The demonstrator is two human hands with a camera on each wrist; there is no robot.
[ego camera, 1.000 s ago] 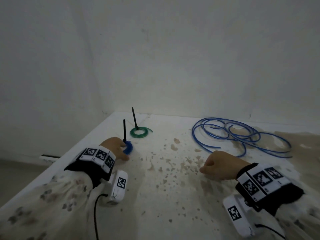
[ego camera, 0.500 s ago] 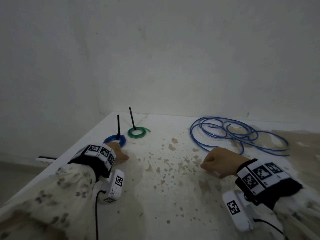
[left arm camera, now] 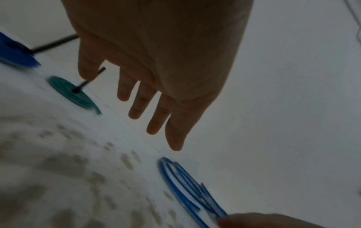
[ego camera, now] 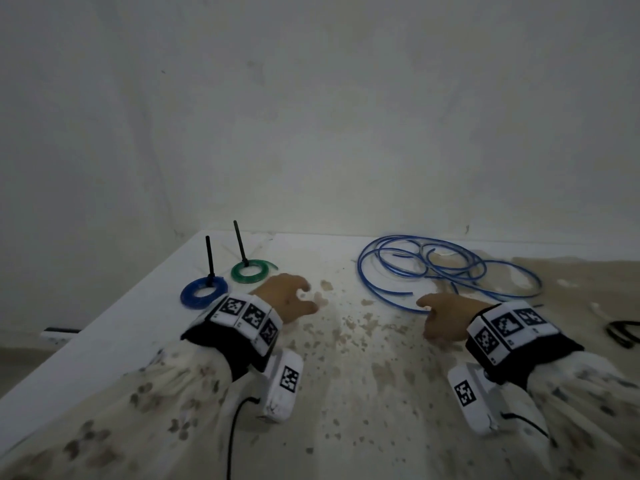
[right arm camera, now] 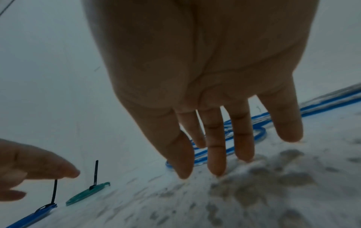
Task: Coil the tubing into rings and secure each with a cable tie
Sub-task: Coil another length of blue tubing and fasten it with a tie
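Your left hand [ego camera: 287, 299] sits at centre-left of the head view, above the table [ego camera: 346, 393]. Its fingers are straight and slack in the left wrist view and hold nothing. Your right hand [ego camera: 446, 320] sits at centre-right, fingers likewise extended and empty, with the tips over the near edge of the loose tubing [ego camera: 446, 268]. Whether they touch it cannot be told.

The loose tubing is blue and lies in wide uncoiled loops at the right of the head view, near the wall [ego camera: 311, 133]. One cut end lies just left of your right hand.

Two finished rings lie at the left of that view. The blue ring [ego camera: 203, 292] is nearer the table's left edge; the green ring [ego camera: 250, 271] is just beyond it, to its right. Each carries a black tie [ego camera: 209, 258] standing upright from the coil. The two rings are apart from each other and from your left hand.

The table is white with brown stains. A black item [ego camera: 623, 332] lies at the right edge, too cropped to identify.
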